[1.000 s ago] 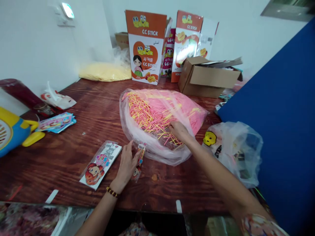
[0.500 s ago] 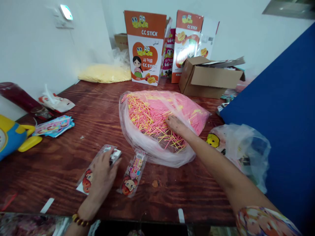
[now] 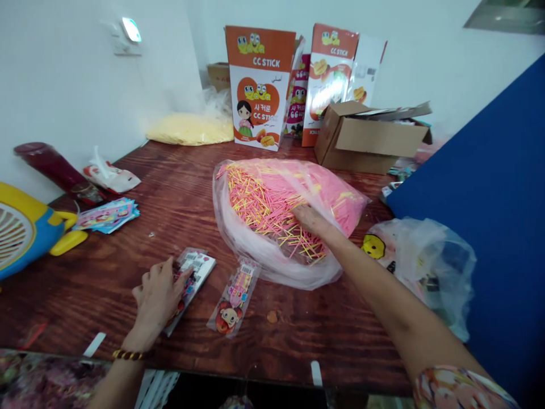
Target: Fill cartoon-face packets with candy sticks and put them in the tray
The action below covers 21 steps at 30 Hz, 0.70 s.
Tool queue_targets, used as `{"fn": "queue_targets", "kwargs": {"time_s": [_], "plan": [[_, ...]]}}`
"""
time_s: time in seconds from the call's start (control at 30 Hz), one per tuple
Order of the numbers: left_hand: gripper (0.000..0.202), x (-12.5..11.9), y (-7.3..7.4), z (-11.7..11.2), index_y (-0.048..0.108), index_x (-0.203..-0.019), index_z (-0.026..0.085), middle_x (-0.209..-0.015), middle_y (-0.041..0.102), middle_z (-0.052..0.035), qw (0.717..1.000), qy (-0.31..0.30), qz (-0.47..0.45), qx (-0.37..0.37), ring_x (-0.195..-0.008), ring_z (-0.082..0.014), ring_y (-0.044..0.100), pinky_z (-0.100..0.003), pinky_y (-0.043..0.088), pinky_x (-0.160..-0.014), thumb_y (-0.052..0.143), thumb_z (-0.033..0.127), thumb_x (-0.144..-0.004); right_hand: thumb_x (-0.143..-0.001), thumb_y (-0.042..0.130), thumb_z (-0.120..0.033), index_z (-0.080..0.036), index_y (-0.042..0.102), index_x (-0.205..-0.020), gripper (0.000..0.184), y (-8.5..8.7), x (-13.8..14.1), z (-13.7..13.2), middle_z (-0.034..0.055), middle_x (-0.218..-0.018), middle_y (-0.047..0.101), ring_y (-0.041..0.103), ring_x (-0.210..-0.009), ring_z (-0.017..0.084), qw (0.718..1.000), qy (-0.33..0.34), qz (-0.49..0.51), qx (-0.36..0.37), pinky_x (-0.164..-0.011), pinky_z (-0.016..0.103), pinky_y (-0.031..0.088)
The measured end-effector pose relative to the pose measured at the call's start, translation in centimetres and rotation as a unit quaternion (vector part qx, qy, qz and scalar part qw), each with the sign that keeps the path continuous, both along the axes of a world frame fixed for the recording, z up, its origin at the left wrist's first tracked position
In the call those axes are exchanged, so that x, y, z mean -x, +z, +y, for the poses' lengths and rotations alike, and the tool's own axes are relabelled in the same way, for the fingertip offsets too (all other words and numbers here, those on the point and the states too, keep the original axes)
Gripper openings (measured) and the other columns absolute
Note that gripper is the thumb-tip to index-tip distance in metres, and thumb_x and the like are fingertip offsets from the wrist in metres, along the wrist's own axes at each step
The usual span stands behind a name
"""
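Dark red-brown wooden tabletop, open translucent plastic bag on it, left hand over stacked printed packets, grip loosely spread, single clear printed packet nearby, right hand inside the bag among thin pink-and-yellow sticks, grip half hidden, hold impossible to tell

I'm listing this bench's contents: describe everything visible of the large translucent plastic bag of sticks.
The large translucent plastic bag lies on the reddish-brown wooden table, its thin-looking film crumpled around a wide open mouth facing the near left. Slender pink and yellow sticks lie inside, loose at the mouth. The person's bare right hand reaches in among them.
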<state>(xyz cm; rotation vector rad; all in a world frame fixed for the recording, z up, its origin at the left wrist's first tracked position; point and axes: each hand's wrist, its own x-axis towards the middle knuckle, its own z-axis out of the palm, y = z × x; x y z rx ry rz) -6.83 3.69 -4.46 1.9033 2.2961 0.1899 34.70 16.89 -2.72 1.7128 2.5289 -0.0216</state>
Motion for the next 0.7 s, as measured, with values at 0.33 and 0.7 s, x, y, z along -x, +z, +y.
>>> {"fn": "queue_targets", "kwargs": {"time_s": [0.33, 0.7], "plan": [[0.041, 0.7, -0.6, 0.8, 0.057, -0.117, 0.017, -0.117, 0.066, -0.0149, 0.995, 0.007, -0.075, -0.066, -0.113, -0.0358, 0.055, -0.047, 0.04, -0.09, 0.048, 0.046, -0.089, -0.096, 0.042, -0.021, -0.015, 0.06, -0.098, 0.019, 0.1, 1.9, -0.3, 0.0098, -0.09, 0.068, 0.058, -0.077, 0.019, 0.981, -0.1, 0.166, -0.009, -0.073, 0.028, 0.043], [0.031, 2.9, -0.1, 1.3, 0.062, -0.089, 0.021, -0.091, 0.073, -0.0043, 0.957, -0.006, -0.283, -0.058, -0.084, -0.0247, 0.067, -0.031, 0.046, -0.07, 0.056, 0.05, -0.08, -0.094, 0.035, -0.039, -0.02, 0.054, -0.103, 0.029, -2.3, 4.4, -7.7, 0.0067, -0.101, 0.066, 0.059, -0.1, 0.02, 0.859, -0.167, 0.483, -0.012, -0.093, 0.035, 0.045]]}}
